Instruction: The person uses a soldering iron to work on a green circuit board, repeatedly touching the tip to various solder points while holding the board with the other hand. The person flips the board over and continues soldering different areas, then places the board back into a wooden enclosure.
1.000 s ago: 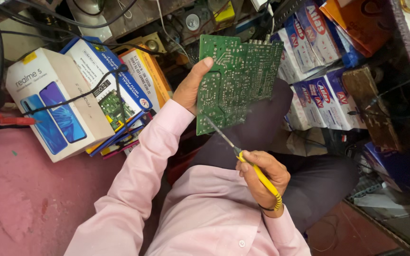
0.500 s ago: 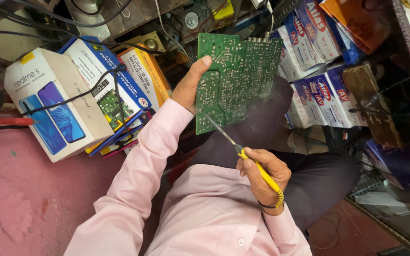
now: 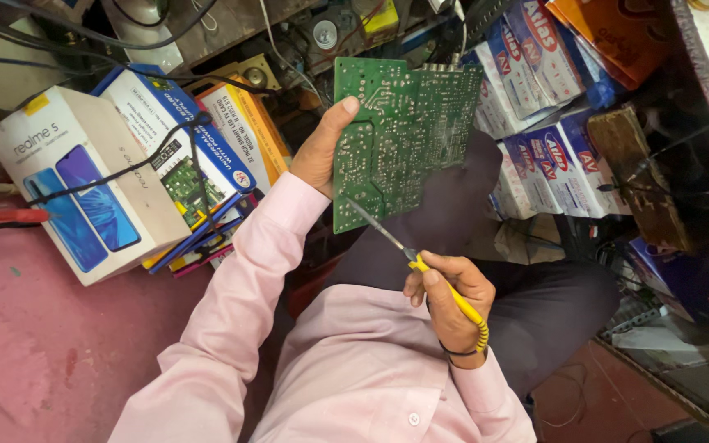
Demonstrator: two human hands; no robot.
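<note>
Hands both clamped — left hand (image 3: 319,153) grips the green circuit board (image 3: 400,139) at twelve o'clock, right hand (image 3: 446,302) holds a yellow-handled soldering iron (image 3: 420,264), its tip touching the board's lower edge — boxes (image 3: 125,176) at nine.

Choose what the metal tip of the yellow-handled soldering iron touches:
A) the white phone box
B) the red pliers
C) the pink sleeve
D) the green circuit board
D: the right hand holds the yellow-handled soldering iron with its tip on the lower part of the green circuit board, held up by the left hand.
</note>
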